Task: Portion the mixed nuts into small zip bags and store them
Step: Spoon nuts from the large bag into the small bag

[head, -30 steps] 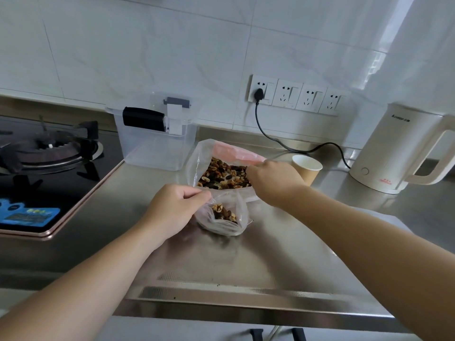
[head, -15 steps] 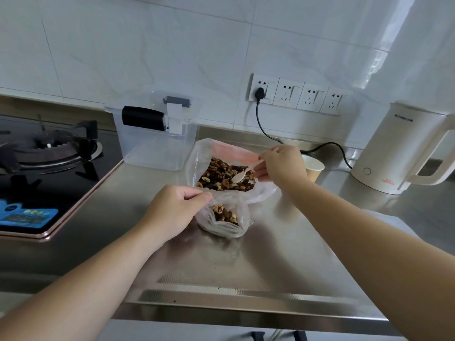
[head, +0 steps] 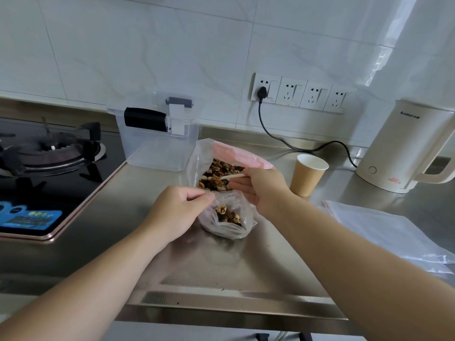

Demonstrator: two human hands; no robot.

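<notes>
On the brushed stainless-steel table (head: 270, 262) the left hand (head: 177, 212) pinches the rim of a small zip bag (head: 227, 221) between thumb and curled fingers, holding its mouth open. The bag is thin, clear and crinkled, and sits slumped on the steel with a small heap of mixed nuts (head: 227, 215) at its bottom: pale walnut pieces, brown almonds and darker bits.

Just behind it, touching, stands the large bag (head: 204, 153), also clear plastic but with a pink zip strip along its far lip. Its mouth gapes wide over a lumpy mass of nuts. The right hand (head: 261, 188) is curled round the slim handle of a pale spoon (head: 232, 177), whose tip lies among the nuts in the large bag; the bowl of the spoon is mostly hidden.

To the right of that hand is a brown paper cup (head: 307, 175), conical with a white inside. Farther right sits a cream plastic kettle (head: 403, 148) with a smooth matte body and loop handle, its black cord (head: 295, 143) running to the wall sockets (head: 300, 92). A flat stack of clear bags (head: 384, 230) lies on the table at the right. Behind the large bag stands a clear, boxy plastic container (head: 157, 139) with a black handle. At left is a glossy black gas hob (head: 49, 163).
</notes>
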